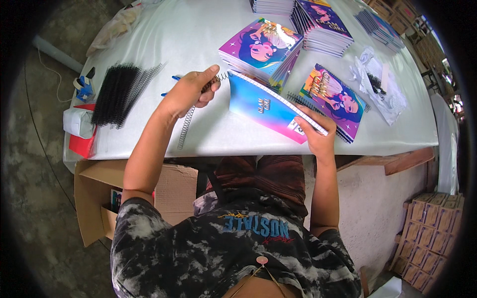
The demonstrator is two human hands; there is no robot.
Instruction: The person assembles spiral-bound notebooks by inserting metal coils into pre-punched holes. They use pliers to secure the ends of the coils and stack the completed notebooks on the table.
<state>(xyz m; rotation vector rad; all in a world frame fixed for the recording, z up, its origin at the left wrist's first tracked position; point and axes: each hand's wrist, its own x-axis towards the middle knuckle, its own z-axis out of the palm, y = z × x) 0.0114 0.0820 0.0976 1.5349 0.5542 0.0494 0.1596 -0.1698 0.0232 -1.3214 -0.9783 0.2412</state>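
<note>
White table [189,39] strewn with stacked illustrated notebooks [261,47]. Blue-to-pink notebook [271,107] tilted above near edge, pinched at lower corner by right hand [315,134]. Left hand [191,92] closed around wire spiral binding [188,124], top end meeting notebook's punched edge. Black coils [117,92] heaped left.

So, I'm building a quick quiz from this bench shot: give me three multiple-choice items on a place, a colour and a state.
1. Where does the bundle of black coils lie?
A. on the table's left part
B. in the cardboard box
C. on the floor

2. What colour is the wire coil at the left hand?
A. red
B. silvery
C. green

3. How is the notebook in the right hand?
A. lying flat
B. tilted up
C. spread open

Answers: 1 A, it rests on the white tabletop; 2 B, it shines like bare metal; 3 B, one edge is raised, closed.
</note>
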